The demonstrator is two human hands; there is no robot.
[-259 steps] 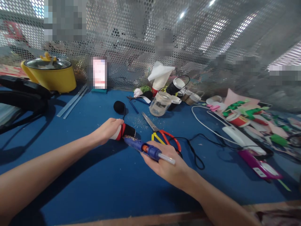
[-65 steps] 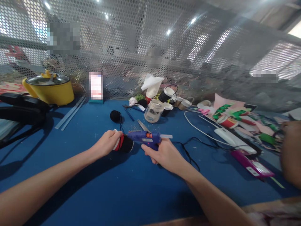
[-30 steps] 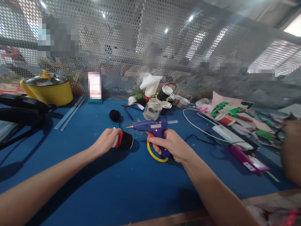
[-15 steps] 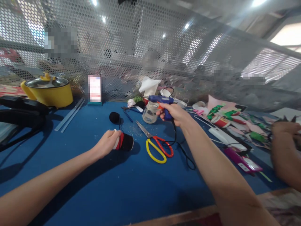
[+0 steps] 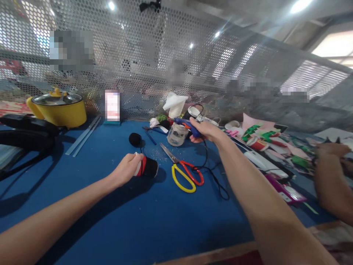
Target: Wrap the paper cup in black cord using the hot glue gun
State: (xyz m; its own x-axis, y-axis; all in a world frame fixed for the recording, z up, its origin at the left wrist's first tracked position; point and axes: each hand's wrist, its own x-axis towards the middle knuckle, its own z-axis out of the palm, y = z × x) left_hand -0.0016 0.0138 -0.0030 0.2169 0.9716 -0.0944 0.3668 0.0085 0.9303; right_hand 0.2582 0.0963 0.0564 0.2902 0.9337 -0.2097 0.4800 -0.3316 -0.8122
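Observation:
My left hand (image 5: 128,167) is closed around a cup-shaped cylinder (image 5: 150,167) in black, red and white, lying on its side. A black strand runs from it to a ball of black yarn (image 5: 135,139) just behind. My right hand (image 5: 201,129) grips a blue glue gun (image 5: 185,122) with an orange trigger, its nozzle pointing left over the mouth of a glass jar (image 5: 177,134). Whether the gun touches the jar's rim I cannot tell. Scissors (image 5: 180,167) with one yellow and one red handle lie open between my hands.
A yellow pot (image 5: 62,112) with a glass lid and a lit phone (image 5: 112,106) stand at the back. Paper and ribbon scraps (image 5: 264,136) crowd the right, near another person's arm (image 5: 332,176). A black cord (image 5: 216,180) trails beside the scissors. A perforated metal screen (image 5: 143,66) rises behind.
My right hand has lowered the glue gun a little toward the jar, tilting it. My left hand keeps its hold on the cylinder, nearly still.

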